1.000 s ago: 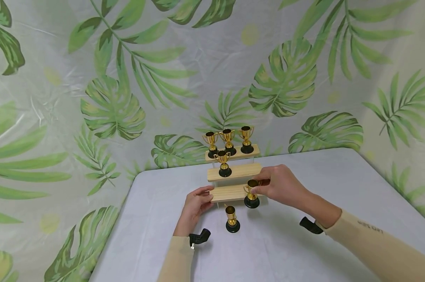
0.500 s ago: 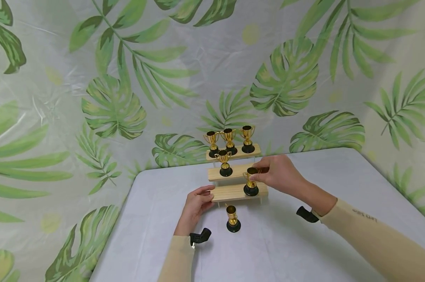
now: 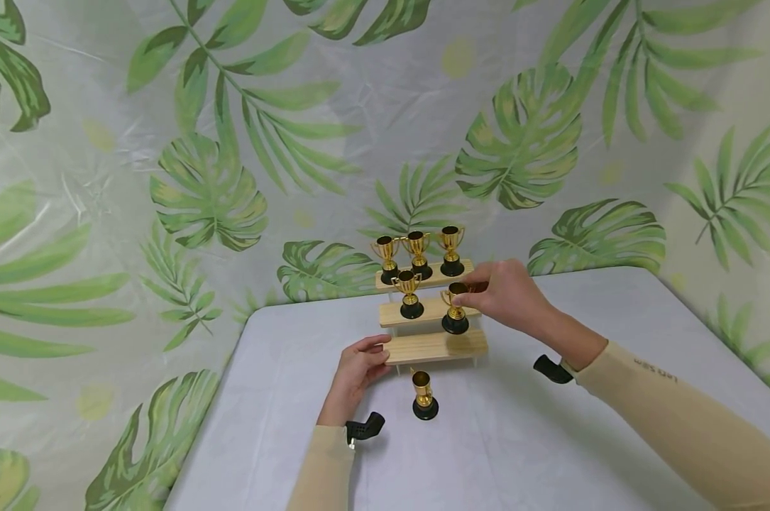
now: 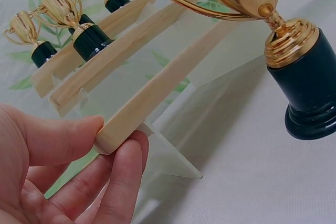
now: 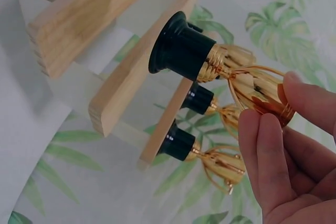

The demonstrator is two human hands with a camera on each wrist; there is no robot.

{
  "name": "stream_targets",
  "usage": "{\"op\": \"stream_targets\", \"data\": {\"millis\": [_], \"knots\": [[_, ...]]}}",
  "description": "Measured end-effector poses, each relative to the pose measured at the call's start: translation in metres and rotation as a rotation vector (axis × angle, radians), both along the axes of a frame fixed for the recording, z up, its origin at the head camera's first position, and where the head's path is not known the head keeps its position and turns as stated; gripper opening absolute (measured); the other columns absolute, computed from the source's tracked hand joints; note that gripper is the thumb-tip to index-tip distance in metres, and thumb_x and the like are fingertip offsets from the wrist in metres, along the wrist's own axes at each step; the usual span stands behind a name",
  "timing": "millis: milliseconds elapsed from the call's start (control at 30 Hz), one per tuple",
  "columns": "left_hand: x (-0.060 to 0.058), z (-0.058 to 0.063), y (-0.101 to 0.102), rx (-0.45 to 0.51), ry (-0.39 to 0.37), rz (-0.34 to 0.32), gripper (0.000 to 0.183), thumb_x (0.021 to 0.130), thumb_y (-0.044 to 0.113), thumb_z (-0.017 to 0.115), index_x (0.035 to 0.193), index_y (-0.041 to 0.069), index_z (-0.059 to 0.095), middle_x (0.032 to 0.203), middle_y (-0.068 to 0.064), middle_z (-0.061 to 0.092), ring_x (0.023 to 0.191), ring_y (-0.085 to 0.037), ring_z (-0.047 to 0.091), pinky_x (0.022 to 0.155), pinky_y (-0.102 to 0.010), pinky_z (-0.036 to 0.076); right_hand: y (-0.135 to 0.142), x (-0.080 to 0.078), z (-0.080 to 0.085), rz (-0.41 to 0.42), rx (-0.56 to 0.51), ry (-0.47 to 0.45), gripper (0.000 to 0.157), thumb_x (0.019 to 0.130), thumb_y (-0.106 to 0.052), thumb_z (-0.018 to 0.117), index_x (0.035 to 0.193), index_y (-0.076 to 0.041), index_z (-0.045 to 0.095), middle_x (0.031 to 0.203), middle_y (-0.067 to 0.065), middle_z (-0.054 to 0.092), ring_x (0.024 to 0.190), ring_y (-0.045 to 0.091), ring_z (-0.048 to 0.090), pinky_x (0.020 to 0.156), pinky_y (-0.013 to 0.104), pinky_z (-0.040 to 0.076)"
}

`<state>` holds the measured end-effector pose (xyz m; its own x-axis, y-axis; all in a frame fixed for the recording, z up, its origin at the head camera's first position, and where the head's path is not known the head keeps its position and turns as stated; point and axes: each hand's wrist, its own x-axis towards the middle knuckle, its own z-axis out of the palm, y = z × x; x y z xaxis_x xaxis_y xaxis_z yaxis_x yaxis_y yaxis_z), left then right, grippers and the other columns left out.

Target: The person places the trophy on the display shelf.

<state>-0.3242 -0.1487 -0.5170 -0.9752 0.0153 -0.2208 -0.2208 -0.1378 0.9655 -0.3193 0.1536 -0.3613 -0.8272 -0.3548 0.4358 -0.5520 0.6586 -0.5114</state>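
Note:
My right hand (image 3: pixel 511 297) pinches a small gold trophy cup (image 5: pixel 257 90) with a black base by its bowl, near the right end of the middle shelf (image 3: pixel 391 315). Whether its base touches that shelf I cannot tell. My left hand (image 3: pixel 357 370) grips the left end of the lowest wooden shelf (image 4: pixel 142 106), thumb on top and fingers beneath. One trophy (image 3: pixel 411 298) stands left of centre on the middle shelf, and three more stand on the top shelf (image 3: pixel 432 281). In front of the stand, another trophy (image 3: pixel 425 399) stands on the table.
The three-tier stand has clear side supports (image 4: pixel 176 156). It stands on a white-covered table (image 3: pixel 551 440). Behind it hangs a leaf-patterned curtain (image 3: pixel 410 106).
My right hand has raised the trophy from in front of the lowest shelf up and back to the middle shelf. My left hand keeps its grip on the lowest shelf.

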Motion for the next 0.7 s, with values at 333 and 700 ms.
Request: {"op": "stream_targets", "data": {"millis": [333, 700], "knots": [[-0.002, -0.002, 0.002, 0.034, 0.024, -0.017, 0.033, 0.087, 0.0, 0.072, 0.12, 0.005, 0.072, 0.111, -0.015, 0.067, 0.091, -0.022, 0.068, 0.075, -0.031, 0.058, 0.0, -0.016, 0.003, -0.044, 0.031, 0.018, 0.036, 0.083, -0.034, 0.084, 0.103, -0.004, 0.08, 0.1, 0.012, 0.075, 0.074, 0.018, 0.069, 0.061, 0.037, 0.055], [-0.002, -0.003, 0.001, 0.049, 0.029, -0.01, 0.033, 0.087, -0.002, 0.072, 0.119, 0.004, 0.072, 0.108, -0.014, 0.067, 0.09, -0.022, 0.069, 0.076, -0.031, 0.058, -0.006, -0.034, 0.004, -0.07, 0.055, -0.016, 0.038, 0.085, -0.035, 0.082, 0.106, -0.004, 0.079, 0.102, 0.014, 0.075, 0.078, 0.023, 0.07, 0.069, 0.044, 0.057]]}}
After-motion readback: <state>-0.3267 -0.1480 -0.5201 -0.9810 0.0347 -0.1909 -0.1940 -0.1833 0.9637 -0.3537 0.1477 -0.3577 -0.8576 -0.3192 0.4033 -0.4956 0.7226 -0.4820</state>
